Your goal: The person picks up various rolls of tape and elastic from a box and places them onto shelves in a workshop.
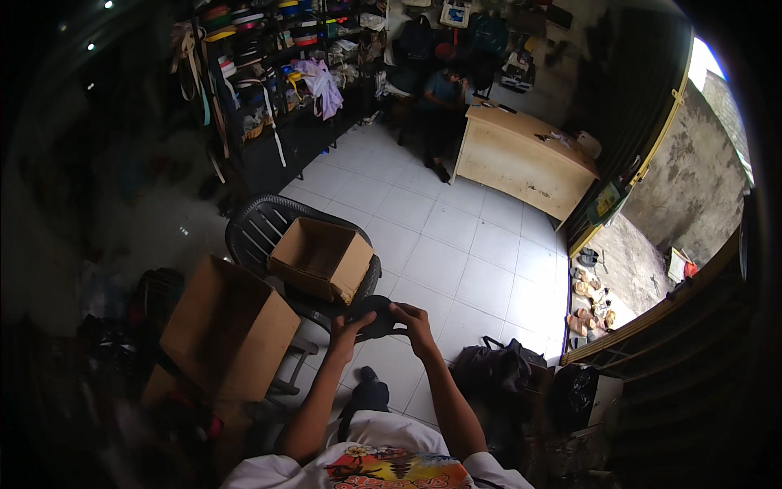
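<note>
Between my two hands is a black round object [375, 316], flat and disc-like; its exact kind is too dark to tell. My left hand [344, 332] grips its left edge, the thumb lying over it. At the opposite edge my right hand [414, 325] pinches it with bent fingers. Just beyond the hands, a small open cardboard box [314, 273] rests on a black plastic chair [244, 222]. A bigger open cardboard box [259, 342] stands left of my left forearm. The insides of both boxes are in shadow.
A shelf rack [273, 122] with rolls of straps lines the far left. A person [444, 94] sits beside a wooden desk [521, 159]. Dark bags [497, 367] lie on the tiled floor [444, 261] at right. Footwear [590, 301] sits by the open doorway.
</note>
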